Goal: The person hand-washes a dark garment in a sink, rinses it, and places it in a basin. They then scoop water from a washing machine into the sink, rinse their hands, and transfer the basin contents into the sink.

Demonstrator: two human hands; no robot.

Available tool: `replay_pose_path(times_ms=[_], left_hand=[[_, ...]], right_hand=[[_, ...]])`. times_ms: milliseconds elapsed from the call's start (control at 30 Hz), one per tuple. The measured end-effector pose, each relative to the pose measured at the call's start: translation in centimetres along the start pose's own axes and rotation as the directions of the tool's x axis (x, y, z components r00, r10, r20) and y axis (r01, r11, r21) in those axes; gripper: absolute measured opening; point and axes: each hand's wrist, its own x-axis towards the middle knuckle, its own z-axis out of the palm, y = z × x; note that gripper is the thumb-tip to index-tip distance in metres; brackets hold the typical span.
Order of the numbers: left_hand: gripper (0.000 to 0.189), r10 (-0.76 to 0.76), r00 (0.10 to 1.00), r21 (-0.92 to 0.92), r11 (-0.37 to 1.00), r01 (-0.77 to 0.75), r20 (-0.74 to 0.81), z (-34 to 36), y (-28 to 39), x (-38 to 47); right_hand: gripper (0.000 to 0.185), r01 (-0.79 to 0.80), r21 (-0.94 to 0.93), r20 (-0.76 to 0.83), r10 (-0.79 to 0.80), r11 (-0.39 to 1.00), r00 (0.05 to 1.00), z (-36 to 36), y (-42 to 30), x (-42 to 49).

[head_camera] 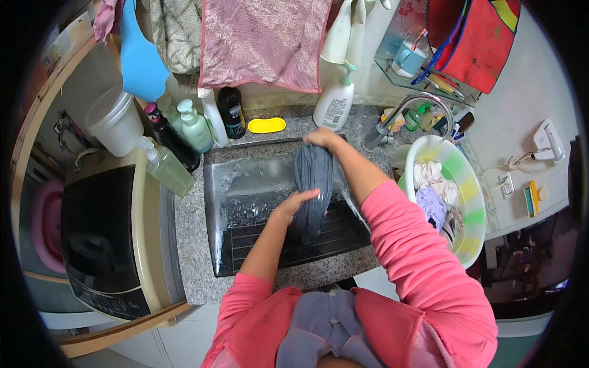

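A wet blue-grey cloth [314,172] hangs in folds over a dark laundry sink with a ribbed washboard slope [257,239]. My right hand [322,138] is closed on the cloth's top end, near the sink's back edge. Lower down, my left hand [294,206] wraps the cloth's left side, its thumb lying across the front; the fingers behind are mostly hidden. Suds and water [248,184] cover the left and back of the sink.
A washing machine [101,230] stands left. Soap bottles [197,126], a yellow soap dish [267,125] and a white bottle [334,105] line the granite counter. Right are a curved tap [375,135] and a basin [474,202] holding clothes. A pink towel [264,41] hangs above.
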Motion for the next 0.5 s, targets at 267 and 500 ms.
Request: replay_pose_path(times_ms=[267, 500], left_hand=[[0.050, 0.032, 0.995, -0.227, 0.974, -0.009, 0.097, -1.7, 0.0, -0.2], [0.049, 0.031, 0.911, -0.167, 0.985, 0.042, 0.411, -1.1, -0.1, 0.6]], right_hand=[[0.059, -0.063, 0.989, 0.015, -0.329, -0.133, 0.944, 5.4, 11.4, -3.7], [0.058, -0.082, 0.891, -0.152, -0.463, -0.447, 0.873, 10.9, 7.0, -5.0]])
